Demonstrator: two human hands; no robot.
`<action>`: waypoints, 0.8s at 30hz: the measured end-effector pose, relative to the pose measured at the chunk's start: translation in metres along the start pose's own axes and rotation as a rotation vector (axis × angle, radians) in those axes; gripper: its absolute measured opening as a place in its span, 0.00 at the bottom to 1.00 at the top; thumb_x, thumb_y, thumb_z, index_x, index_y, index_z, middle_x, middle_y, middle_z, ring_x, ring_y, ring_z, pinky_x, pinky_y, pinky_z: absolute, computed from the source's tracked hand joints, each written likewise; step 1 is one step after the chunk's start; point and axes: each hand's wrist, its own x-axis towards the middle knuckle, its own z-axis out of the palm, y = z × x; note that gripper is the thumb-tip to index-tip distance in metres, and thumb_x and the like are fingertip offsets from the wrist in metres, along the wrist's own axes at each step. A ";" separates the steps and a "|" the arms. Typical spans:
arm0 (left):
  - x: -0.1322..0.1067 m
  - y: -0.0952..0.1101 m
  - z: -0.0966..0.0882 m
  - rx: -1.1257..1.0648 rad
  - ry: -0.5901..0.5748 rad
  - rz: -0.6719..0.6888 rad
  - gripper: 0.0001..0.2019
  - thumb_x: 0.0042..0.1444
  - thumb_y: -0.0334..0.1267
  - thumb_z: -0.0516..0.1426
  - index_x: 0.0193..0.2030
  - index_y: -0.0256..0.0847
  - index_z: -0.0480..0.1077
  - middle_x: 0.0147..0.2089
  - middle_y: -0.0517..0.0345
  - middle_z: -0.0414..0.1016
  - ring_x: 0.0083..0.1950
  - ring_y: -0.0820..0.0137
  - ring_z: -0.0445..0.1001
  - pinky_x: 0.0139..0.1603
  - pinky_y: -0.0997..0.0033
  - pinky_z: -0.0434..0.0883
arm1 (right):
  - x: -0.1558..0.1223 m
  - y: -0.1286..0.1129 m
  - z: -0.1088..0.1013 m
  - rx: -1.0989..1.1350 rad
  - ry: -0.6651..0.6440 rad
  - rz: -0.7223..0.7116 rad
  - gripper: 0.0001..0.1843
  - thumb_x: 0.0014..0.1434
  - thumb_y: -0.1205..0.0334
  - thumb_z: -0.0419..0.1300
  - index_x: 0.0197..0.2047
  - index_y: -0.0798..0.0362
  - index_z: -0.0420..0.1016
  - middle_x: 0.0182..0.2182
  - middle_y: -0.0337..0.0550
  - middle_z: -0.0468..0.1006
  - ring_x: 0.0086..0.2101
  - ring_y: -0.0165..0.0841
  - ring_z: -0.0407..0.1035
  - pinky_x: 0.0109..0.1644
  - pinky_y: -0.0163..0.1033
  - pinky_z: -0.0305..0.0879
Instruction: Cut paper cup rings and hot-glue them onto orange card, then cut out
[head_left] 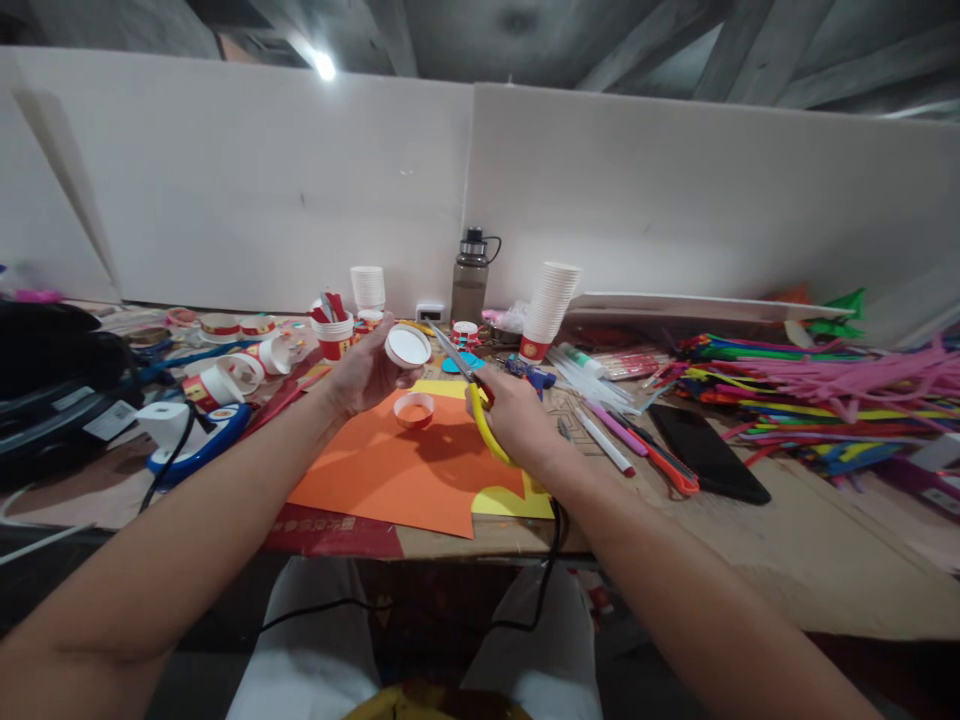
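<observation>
My left hand (pixel 365 368) is closed around a cut-down paper cup (pixel 409 347), its white inside turned toward me. In my right hand (pixel 514 415) are yellow-handled scissors (pixel 484 425), their blades pointing up and left, apart from the cup. Below, a cut paper cup ring (pixel 414 410) with a red band rests on an orange paper sheet (pixel 375 480). Part of a yellow sheet (pixel 517 503) shows from under the orange one.
Behind stand a stack of paper cups (pixel 551 305) and a water bottle (pixel 470 275). A phone (pixel 705 453), a box cutter (pixel 667 462) and many coloured pipe cleaners (pixel 840 375) lie at right. A blue tape dispenser (pixel 225 440) and cut cups are at left.
</observation>
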 end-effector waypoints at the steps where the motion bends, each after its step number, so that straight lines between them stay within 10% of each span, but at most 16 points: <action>1: 0.000 0.000 0.000 -0.017 -0.005 0.013 0.22 0.62 0.55 0.53 0.39 0.33 0.72 0.29 0.50 0.77 0.23 0.73 0.73 0.19 0.78 0.66 | 0.002 0.002 0.001 0.055 0.009 0.021 0.11 0.60 0.59 0.53 0.40 0.52 0.74 0.31 0.43 0.77 0.31 0.33 0.69 0.34 0.35 0.56; 11: 0.008 -0.008 -0.011 -0.025 0.099 0.142 0.18 0.56 0.48 0.62 0.45 0.35 0.71 0.37 0.51 0.78 0.37 0.71 0.78 0.32 0.78 0.72 | 0.008 0.011 0.001 0.393 0.071 0.138 0.15 0.57 0.47 0.56 0.30 0.50 0.64 0.24 0.35 0.70 0.26 0.29 0.63 0.32 0.34 0.58; 18: 0.010 -0.015 -0.017 0.575 0.226 0.500 0.27 0.38 0.31 0.70 0.48 0.41 0.69 0.49 0.56 0.74 0.46 0.71 0.74 0.45 0.74 0.70 | 0.003 -0.003 -0.004 0.797 -0.004 0.242 0.18 0.57 0.41 0.56 0.37 0.48 0.65 0.18 0.29 0.62 0.17 0.25 0.54 0.19 0.31 0.54; 24: 0.006 -0.015 -0.019 0.962 0.239 0.670 0.23 0.46 0.29 0.64 0.51 0.42 0.68 0.55 0.50 0.70 0.51 0.65 0.71 0.53 0.66 0.67 | 0.000 -0.009 -0.010 0.750 0.016 0.199 0.19 0.57 0.43 0.57 0.39 0.50 0.69 0.18 0.30 0.63 0.17 0.25 0.57 0.20 0.31 0.56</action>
